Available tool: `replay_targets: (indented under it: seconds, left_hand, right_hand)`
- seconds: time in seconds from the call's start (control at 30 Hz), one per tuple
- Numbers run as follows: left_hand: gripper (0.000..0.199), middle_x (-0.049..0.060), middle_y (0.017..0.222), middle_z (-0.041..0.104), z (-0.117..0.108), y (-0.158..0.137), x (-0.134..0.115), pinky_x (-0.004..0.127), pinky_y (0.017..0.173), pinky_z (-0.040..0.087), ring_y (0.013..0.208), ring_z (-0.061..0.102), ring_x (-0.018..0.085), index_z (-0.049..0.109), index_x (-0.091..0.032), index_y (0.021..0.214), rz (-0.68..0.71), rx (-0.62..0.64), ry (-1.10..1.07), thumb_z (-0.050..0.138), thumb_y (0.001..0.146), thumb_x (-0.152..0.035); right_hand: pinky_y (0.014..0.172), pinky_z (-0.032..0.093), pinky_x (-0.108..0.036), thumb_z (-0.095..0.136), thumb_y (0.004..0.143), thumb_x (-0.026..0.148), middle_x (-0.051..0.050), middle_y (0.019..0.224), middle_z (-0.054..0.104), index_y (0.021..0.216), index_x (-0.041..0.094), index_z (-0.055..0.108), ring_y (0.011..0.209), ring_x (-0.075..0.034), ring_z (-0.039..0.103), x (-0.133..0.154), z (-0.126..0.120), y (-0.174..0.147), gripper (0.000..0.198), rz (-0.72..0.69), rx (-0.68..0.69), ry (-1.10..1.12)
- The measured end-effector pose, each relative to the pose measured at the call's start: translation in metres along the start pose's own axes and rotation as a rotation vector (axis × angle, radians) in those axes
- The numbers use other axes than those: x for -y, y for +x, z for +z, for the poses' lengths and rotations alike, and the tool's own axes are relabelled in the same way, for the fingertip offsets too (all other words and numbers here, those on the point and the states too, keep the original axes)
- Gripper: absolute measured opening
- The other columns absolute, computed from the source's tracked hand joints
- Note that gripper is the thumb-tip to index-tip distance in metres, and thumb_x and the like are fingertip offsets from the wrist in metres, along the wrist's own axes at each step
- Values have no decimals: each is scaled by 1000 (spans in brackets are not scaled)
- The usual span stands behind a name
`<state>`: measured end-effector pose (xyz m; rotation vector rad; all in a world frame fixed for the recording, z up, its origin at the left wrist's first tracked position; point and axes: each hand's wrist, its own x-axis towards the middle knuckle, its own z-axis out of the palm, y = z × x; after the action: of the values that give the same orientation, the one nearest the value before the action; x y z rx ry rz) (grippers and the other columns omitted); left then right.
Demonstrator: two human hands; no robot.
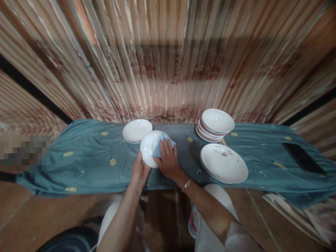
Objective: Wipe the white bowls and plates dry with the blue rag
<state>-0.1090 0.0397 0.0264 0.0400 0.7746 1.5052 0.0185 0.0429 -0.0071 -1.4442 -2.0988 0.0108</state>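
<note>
My left hand [140, 169] grips the lower left rim of a white plate [147, 148], which is tilted up above the table. Spread over a light blue cloth [156, 149], my right hand [168, 157] presses it against the plate's face. The cloth is bunched under the fingers, so part of it is hidden. Just behind the held plate lies a small stack of white plates [137, 130]. Off to the right are a stack of white bowls [218, 120] with red rims and, nearer me, a stack of larger oval plates [223, 164] with a floral print.
A green patterned cloth [91, 168] covers the narrow table. A black phone [303, 158] lies near its right end. Pleated curtains [162, 70] hang right behind the table, with dark poles at both sides. My knees are at the front edge.
</note>
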Motion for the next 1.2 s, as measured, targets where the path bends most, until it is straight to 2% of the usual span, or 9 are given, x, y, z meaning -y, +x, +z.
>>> replay_targets:
  seconds: [0.17,0.3,0.47,0.6,0.7,0.8,0.97,1.1,1.2]
  left_hand:
    - [49,11,99,77,4,-2,-3,34,97,52,93,72,21,42,-11,145,-18,-53,5,41,98,-25]
    - [48,11,94,77,10,-6,-4,33,95,53,87,73,20,44,-9,144,-8,-78,7,39,99,-25]
    - [47,11,89,77,8,-2,-3,30,90,55,81,73,19,47,-7,141,17,-116,27,40,99,-24]
    - [44,13,91,77,4,-1,-1,29,86,56,83,73,20,54,-6,135,7,-79,53,42,98,-27]
    - [40,13,82,76,4,-3,-1,26,78,57,76,73,19,63,-2,120,-5,-51,105,42,98,-28]
    - [35,10,73,74,6,-7,-1,24,71,58,68,72,16,67,-3,105,-8,-49,176,43,98,-27]
    - [27,4,77,75,11,-13,0,22,70,58,78,72,15,69,-13,109,67,14,169,49,95,-25]
    - [27,3,82,76,15,-16,1,18,69,56,79,72,13,70,-15,107,50,31,131,46,95,-23]
    - [27,6,93,77,16,-16,2,22,80,56,90,71,16,70,-14,107,45,72,124,47,94,-20]
  right_hand:
    - [114,22,-57,38,98,45,-21,158,26,153,7,21,149,-33,14,-2,6,-15,69,31,10,54]
    - [114,26,-56,37,98,45,-22,158,25,153,7,22,149,-32,13,2,5,-30,68,14,41,130]
    - [113,29,-56,36,99,46,-20,159,23,154,9,18,149,-32,13,7,1,-46,69,-98,75,192]
    - [113,31,-55,36,98,50,-19,159,23,154,9,16,150,-31,11,11,0,-50,72,-194,70,193]
    - [112,31,-54,38,97,51,-19,159,25,152,10,24,149,-33,11,14,0,-45,70,-278,72,148]
    - [111,30,-53,43,96,50,-16,158,28,149,14,33,148,-33,14,16,-3,-34,65,-328,48,77]
    - [112,23,-56,44,97,48,-10,158,32,147,25,40,148,-35,11,17,-17,-10,55,-351,-17,-27]
    - [113,15,-61,46,96,46,-8,156,35,146,29,41,148,-35,10,17,-28,6,52,-334,-63,-52]
    - [114,11,-62,45,97,42,-7,156,35,145,30,42,148,-33,9,16,-34,18,49,-266,-65,-37]
